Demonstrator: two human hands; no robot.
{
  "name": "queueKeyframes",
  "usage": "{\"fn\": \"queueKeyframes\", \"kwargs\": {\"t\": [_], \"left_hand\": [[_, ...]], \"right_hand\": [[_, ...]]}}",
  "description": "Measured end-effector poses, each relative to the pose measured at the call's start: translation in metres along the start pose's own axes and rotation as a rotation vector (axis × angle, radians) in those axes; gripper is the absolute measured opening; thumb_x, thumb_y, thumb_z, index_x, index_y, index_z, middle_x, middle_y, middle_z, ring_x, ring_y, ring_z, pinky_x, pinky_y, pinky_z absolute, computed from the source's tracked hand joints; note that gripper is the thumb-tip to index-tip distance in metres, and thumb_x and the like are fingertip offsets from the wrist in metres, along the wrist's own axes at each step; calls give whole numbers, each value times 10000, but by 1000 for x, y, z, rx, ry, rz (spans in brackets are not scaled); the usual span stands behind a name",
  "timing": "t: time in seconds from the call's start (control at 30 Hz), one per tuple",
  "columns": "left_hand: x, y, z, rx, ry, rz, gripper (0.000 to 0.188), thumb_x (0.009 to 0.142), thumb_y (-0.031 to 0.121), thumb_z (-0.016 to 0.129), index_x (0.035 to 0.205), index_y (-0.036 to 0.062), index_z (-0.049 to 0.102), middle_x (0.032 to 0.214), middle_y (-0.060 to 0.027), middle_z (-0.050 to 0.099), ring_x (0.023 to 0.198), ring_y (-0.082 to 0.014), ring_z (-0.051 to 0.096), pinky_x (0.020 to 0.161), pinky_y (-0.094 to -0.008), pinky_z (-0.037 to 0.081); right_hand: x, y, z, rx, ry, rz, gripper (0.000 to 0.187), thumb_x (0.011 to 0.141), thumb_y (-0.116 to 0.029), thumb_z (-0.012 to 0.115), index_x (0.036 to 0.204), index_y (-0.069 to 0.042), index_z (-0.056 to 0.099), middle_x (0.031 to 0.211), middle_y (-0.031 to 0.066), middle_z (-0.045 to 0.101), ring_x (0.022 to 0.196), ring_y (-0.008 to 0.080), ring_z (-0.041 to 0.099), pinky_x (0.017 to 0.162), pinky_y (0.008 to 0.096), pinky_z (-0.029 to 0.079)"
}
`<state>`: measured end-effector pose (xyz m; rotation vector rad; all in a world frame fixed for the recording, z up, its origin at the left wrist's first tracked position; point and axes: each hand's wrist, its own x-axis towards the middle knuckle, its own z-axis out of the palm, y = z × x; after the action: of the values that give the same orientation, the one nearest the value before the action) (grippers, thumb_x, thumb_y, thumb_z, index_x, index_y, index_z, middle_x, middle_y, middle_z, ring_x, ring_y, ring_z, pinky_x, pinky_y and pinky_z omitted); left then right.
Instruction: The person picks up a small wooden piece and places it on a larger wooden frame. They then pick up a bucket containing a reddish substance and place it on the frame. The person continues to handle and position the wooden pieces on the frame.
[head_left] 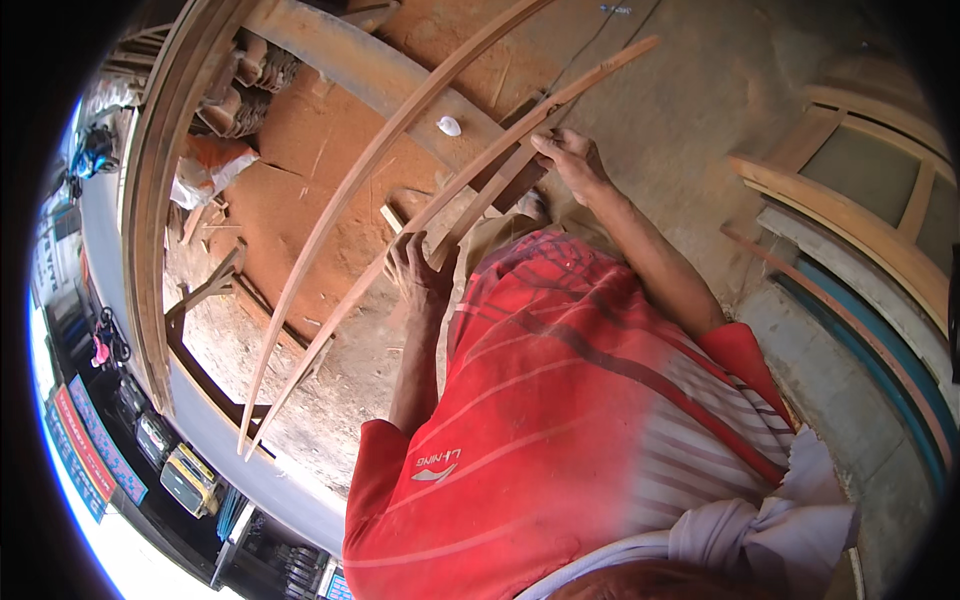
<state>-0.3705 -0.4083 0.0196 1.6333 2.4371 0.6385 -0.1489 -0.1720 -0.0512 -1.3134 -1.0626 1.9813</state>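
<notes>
Gap open between outer strip (352, 187) and inner strip (470, 174), tapering lower left; beam (345, 62) crosses beneath.

Long thin brn wood strip (475, 168), diag.

Reddish sawdust (290, 200) covers part of the grey-brown floor (720, 120); a wooden frame (845, 224) with grey panels (865, 170) sits at right; bright daylight glares at left, near a yellow vehicle (190, 482) outside
</notes>
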Motion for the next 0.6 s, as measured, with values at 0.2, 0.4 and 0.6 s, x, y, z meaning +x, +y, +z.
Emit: {"fn": "queueKeyframes", "kwargs": {"t": [0.2, 0.4, 0.6], "left_hand": [[4, -13, 1, 87, -115, 140, 405, 834, 200, 822, 1199, 154, 652, 1316, -90, 582, 1253, -347, 508, 1062, -534, 360], [40, 1, 0, 77, -47, 101, 680, 840, 193, 806, 1465, 170, 538, 1451, -131, 539, 1389, -368, 449, 1154, -536, 301], [45, -28, 12, 5, -260, 162, 734, 911, 243, 763, 1570, 165, 451, 1433, -142, 560, 1317, -337, 518, 1112, -503, 334]], "right_hand": [[-1, -3, 5, 51, 59, 32, 443, 933, -323, 791, 1142, 36, 638, 1047, 102, 713, 930, 176, 700, 838, 326, 597], [5, -1, 9, 144, 85, 29, 465, 933, -329, 791, 1155, 43, 621, 1067, 121, 711, 915, 184, 708, 835, 325, 603], [-1, -8, 12, 113, 67, 37, 367, 970, -315, 766, 1152, -25, 636, 1059, 56, 700, 911, 136, 674, 855, 301, 575]]}}
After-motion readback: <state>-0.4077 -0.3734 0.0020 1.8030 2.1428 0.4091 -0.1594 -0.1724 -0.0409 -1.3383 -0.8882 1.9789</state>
